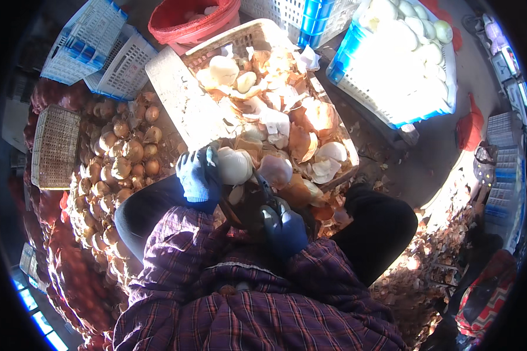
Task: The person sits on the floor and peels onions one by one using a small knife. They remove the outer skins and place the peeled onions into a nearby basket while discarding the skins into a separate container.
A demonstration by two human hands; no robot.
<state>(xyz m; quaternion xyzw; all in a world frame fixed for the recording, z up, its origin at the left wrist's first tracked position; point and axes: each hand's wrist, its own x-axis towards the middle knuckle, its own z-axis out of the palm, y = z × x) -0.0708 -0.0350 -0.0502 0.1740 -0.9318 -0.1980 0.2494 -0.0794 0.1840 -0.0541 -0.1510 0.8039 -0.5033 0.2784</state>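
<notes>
My left hand [198,174], in a blue glove, grips a peeled white onion [235,166] at the near edge of a crate full of skins. In my gloved right hand [283,223] is a small knife [264,184], its blade pointing up toward the onion without plainly touching it. Papery brown onion skins [303,140] and several pale onions fill the plastic crate [349,147] before me. A pale board [180,96] lies along the crate's left side, overexposed by sunlight. Below the onion, between my hands, the area is dark and hard to make out.
Unpeeled onions [131,151] are heaped on the left beside red mesh sacks [77,281]. A blue and white crate [347,85] of peeled onions stands at upper right. A red bucket [193,35] and stacked crates [85,44] are at the back. Loose skins [413,281] cover the ground at right.
</notes>
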